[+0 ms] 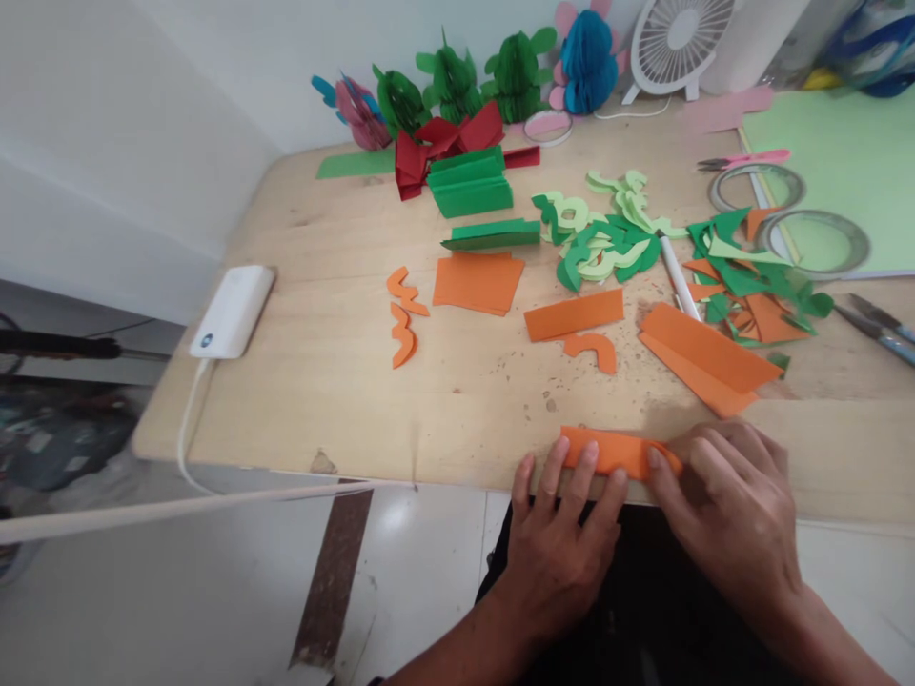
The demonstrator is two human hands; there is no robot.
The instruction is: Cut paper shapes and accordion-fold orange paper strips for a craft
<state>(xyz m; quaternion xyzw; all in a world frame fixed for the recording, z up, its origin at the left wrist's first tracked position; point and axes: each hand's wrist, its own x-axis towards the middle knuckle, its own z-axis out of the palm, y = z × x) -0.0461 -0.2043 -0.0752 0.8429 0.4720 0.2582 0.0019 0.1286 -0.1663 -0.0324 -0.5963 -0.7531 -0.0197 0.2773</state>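
Note:
A folded orange paper strip (607,452) lies at the table's front edge, under both hands. My left hand (561,553) rests its spread fingertips on the strip's left and middle part. The right end of the strip is pinched by my right hand (736,505), thumb on top and fingers curled; what lies under those fingers is hidden. Just beyond my right hand sits a larger folded orange sheet (707,357). An orange rectangle (576,314) and a curved orange cut-out (597,351) lie farther up the table.
Orange pieces (478,283), green folded papers (472,183) and green scraps (607,243) spread across the wooden table (321,381). Scissors (879,324), tape rolls (815,240) and a white marker (679,276) are at the right. A white power bank (233,312) trails a cable off the left side.

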